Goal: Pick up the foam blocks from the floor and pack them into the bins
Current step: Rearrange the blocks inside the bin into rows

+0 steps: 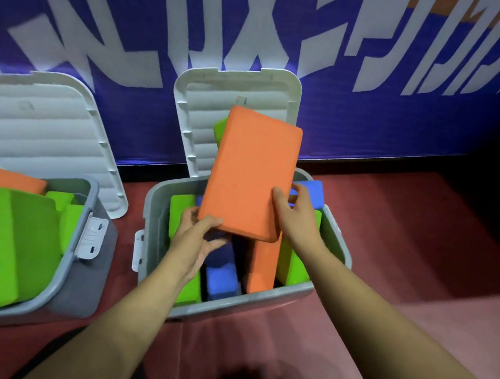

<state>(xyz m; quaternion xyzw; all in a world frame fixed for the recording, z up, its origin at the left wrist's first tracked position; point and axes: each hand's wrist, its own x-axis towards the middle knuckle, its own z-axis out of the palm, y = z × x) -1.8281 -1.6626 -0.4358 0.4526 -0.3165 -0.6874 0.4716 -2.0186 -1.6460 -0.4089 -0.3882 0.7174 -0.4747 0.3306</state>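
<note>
head view: the person is looking down at two open grey bins standing on a red floor (pixel 393 236).
orange block (pixel 250 173): it is being held tilted above the centre bin (pixel 151 209), with the far end rising in front of the bin's open lid (pixel 202 106) and the near end over the bin's middle.
left hand (pixel 196 239): it is gripping the near-left corner, thumb on top and fingers curling underneath.
right hand (pixel 295 216): it is holding the right edge with fingers over the top face; the thumb is hidden.
bin contents: blocks are standing on end, with a green block (pixel 180 212) at the left, a blue block (pixel 221 279) low in the middle, an upright orange block (pixel 262 265) right under the held one, and another green block (pixel 293 266) at the right.
step (judgement): the person is probably placing the slab into the centre bin.
doing it well: the open gap seems to be sitting left of the upright orange block, so turning the slab on edge and sliding it down there looks best. Laying it flat would be capping the bin and wasting depth.
risk: foam is likely catching on its neighbours, so the left hand's fingers need to be clearing out from underneath before the slab seats.
left bin (pixel 92 193): a big green block (pixel 9 243) is sticking up above the rim, so this one is looking like the poorer target.
loose blocks: none are showing on the visible floor.
</note>
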